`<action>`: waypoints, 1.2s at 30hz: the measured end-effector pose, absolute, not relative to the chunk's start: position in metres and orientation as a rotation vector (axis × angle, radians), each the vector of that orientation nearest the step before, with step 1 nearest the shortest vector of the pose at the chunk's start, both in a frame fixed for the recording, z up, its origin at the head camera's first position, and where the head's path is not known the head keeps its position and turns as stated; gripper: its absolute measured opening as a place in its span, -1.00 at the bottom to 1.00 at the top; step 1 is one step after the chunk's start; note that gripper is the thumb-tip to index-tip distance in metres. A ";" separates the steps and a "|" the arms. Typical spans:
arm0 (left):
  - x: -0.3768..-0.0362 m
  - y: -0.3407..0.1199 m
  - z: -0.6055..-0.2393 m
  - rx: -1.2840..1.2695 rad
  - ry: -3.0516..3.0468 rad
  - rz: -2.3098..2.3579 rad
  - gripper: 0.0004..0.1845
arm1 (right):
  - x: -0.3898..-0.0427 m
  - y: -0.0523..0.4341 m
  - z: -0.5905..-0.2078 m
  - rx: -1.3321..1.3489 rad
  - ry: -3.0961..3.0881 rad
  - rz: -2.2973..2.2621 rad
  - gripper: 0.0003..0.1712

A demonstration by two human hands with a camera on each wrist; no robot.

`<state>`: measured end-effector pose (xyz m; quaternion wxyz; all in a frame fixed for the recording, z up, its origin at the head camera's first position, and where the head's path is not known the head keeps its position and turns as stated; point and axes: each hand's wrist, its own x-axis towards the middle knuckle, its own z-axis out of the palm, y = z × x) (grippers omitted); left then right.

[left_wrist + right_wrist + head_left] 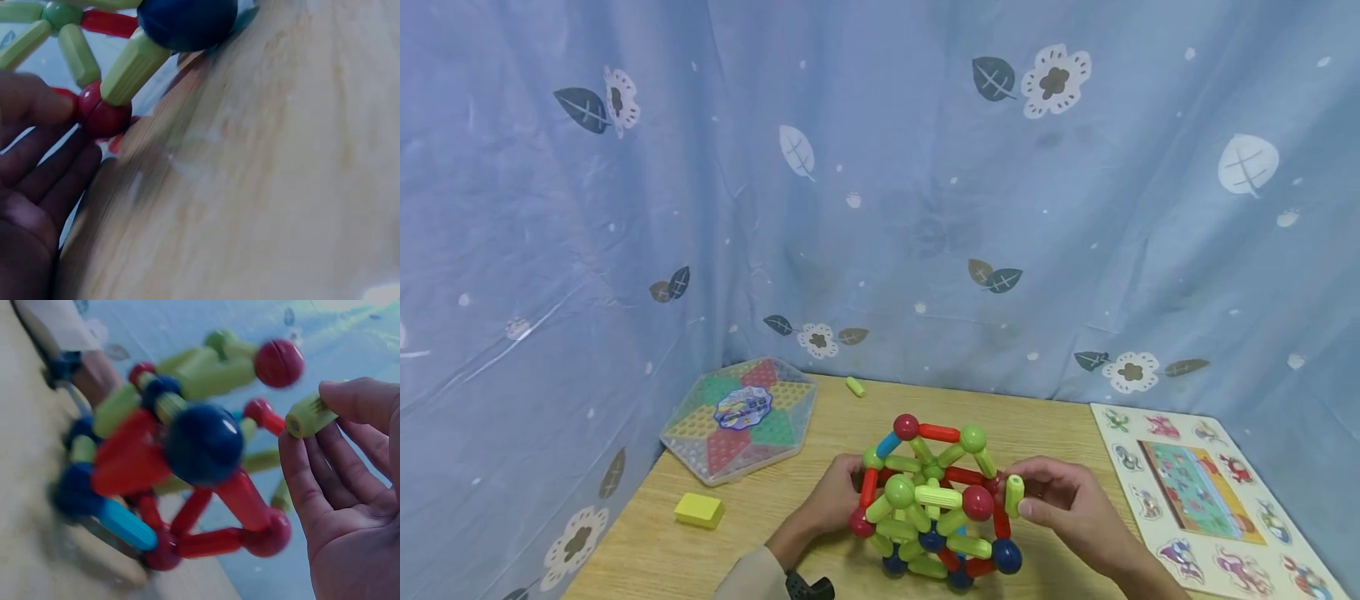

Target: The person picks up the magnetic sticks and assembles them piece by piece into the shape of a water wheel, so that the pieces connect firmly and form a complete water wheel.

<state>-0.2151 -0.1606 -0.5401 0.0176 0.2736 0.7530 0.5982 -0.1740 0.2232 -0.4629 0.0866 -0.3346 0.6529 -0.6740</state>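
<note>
A structure of magnetic rods and balls (932, 497) in green, red and blue stands on the table, with dark blue balls at its base. At its left side my left hand (837, 497) holds it; in the left wrist view the thumb (37, 100) lies by a red ball (103, 111), the fingers partly behind. My right hand (1078, 512) pinches a light green magnetic rod (1014, 496) between thumb and fingers, just right of the structure. In the right wrist view that rod (309, 417) is apart from the nearby red ball (279, 363), one metal end showing.
A hexagonal Chinese checkers board (805, 421) lies at the back left, a yellow block (699, 510) in front of it. One loose green rod (855, 387) is near the back edge. On the right lies a picture board (1123, 425) with cartoon figures. A blue patterned curtain (910, 167) encloses the table.
</note>
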 end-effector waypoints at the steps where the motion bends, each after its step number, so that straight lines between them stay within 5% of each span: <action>1: -0.215 -0.161 -0.540 0.858 2.329 1.881 -0.72 | -0.169 0.222 -0.464 -1.008 1.904 -2.006 -0.62; 10: -0.219 -0.170 -0.510 0.713 2.407 2.229 -0.63 | -0.147 0.209 -0.476 -1.124 1.985 -1.969 -0.61; 15: -0.204 -0.161 -0.462 0.909 2.589 2.207 -0.66 | -0.143 0.207 -0.474 -1.234 2.171 -1.884 -0.56; 24: -0.152 -0.098 -0.389 1.685 3.097 1.253 -0.73 | -0.140 0.203 -0.471 -1.244 2.268 -1.847 -0.59; 36: -0.139 -0.059 -0.368 1.601 2.865 0.475 -0.74 | -0.139 0.205 -0.467 -1.214 2.310 -1.834 -0.60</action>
